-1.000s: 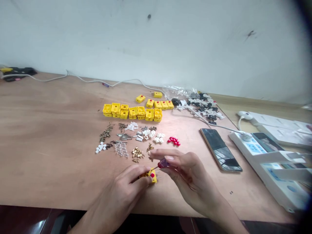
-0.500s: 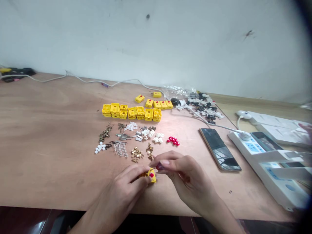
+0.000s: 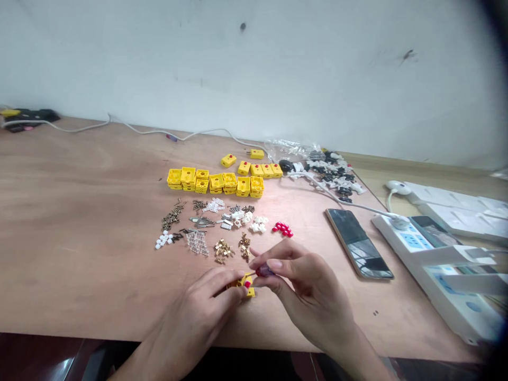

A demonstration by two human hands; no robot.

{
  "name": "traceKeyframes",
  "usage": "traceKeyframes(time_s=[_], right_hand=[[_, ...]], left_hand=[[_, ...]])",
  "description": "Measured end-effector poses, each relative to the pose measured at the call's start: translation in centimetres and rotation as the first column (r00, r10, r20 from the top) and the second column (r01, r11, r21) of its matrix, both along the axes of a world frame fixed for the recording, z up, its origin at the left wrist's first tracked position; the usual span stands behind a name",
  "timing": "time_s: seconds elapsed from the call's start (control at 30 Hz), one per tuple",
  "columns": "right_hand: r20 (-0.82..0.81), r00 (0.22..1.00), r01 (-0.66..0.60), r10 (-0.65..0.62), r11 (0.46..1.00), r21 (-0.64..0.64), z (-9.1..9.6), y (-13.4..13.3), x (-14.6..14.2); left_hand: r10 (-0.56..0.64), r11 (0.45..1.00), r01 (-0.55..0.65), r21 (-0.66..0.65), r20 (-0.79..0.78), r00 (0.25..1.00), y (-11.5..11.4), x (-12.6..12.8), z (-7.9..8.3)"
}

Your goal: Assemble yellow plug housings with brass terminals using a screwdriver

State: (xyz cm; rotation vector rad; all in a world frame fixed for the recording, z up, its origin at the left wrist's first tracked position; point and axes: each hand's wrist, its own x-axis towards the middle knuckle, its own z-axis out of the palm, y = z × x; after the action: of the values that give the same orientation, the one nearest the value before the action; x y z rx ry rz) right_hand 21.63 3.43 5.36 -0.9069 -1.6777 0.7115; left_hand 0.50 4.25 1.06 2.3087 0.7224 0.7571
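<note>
My left hand point(image 3: 194, 312) grips a small yellow plastic connector point(image 3: 248, 290) with a red dot on its face and thin metal pins at its side. My right hand point(image 3: 305, 291) pinches a small screwdriver with a dark purple handle point(image 3: 264, 271). Its tip meets the top of the connector, partly hidden by my fingers. Several brass and white small parts point(image 3: 245, 247) lie just beyond my fingertips on the plywood table point(image 3: 99, 211).
Rows of yellow connector housings point(image 3: 216, 182) stand beyond the sorted small parts, with red caps point(image 3: 282, 229) to their right. A phone point(image 3: 358, 243), a power strip point(image 3: 400, 233), white cables and a bag of black-and-white parts point(image 3: 329, 174) lie right and behind.
My right hand has brought the screwdriver in closer to the yellow connector, so less of its shaft shows. The left hand still holds the connector in nearly the same place.
</note>
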Motion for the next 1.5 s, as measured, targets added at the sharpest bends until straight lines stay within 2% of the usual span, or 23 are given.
traceKeyframes(time_s=[0.1,0.27,0.4,0.5,0.67,0.73,0.8,0.93,1.0,1.1,1.2,1.37,1.5], right_hand=[[-0.037,0.998,0.056,-0.054,0.998,0.030,-0.3,0.0,0.1],[0.035,0.996,-0.075,0.079,0.992,-0.103,0.0,-0.2,0.4],[0.007,1.000,-0.027,0.026,1.000,0.001,-0.6,0.1,0.1],[-0.011,1.000,0.014,-0.014,1.000,0.027,-1.0,0.2,0.0],[-0.012,0.998,-0.056,0.055,0.988,-0.145,0.3,0.5,0.3],[-0.073,0.997,-0.031,0.021,0.990,-0.139,1.3,1.6,0.4],[-0.134,0.991,0.017,-0.030,0.996,-0.093,2.2,3.5,0.5],[-0.152,0.983,0.099,-0.106,0.994,-0.048,2.6,8.4,0.0],[-0.158,0.978,0.132,-0.138,0.990,-0.051,1.9,10.6,-0.5],[-0.152,0.977,0.144,-0.153,0.987,-0.065,0.5,13.0,-1.2],[-0.148,0.977,0.140,-0.150,0.987,-0.078,-0.7,14.1,-1.6],[-0.134,0.979,0.146,-0.156,0.986,-0.080,-1.7,14.7,-1.7],[-0.115,0.981,0.151,-0.159,0.986,-0.076,-1.8,14.7,-1.6]], left_hand=[[-0.006,1.000,0.006,-0.014,-0.006,1.000,0.0,-0.1,0.1],[0.018,0.999,-0.018,-0.036,0.003,1.000,-0.1,0.1,0.0],[0.017,1.000,-0.017,-0.006,0.029,0.999,0.1,0.2,0.4],[0.031,0.997,-0.029,-0.065,0.025,0.999,0.1,0.3,0.7],[0.160,0.971,-0.150,-0.185,0.040,0.986,-0.5,0.8,0.1],[0.216,0.964,-0.207,-0.169,0.035,0.976,-0.7,1.0,-0.4],[0.220,0.973,-0.217,-0.083,0.032,0.975,-0.8,1.0,-0.8],[0.104,0.977,-0.098,0.190,-0.018,0.994,-0.5,0.5,-0.9],[0.089,0.964,-0.076,0.256,-0.041,0.995,-0.4,0.2,-0.9],[0.102,0.967,-0.087,0.240,-0.052,0.993,-0.5,0.1,-1.0],[0.099,0.980,-0.090,0.178,-0.042,0.994,-0.7,0.3,-1.2],[0.087,0.988,-0.083,0.127,-0.020,0.996,-0.8,0.4,-1.2],[0.067,0.990,-0.063,0.124,-0.028,0.997,-0.7,0.3,-1.1]])
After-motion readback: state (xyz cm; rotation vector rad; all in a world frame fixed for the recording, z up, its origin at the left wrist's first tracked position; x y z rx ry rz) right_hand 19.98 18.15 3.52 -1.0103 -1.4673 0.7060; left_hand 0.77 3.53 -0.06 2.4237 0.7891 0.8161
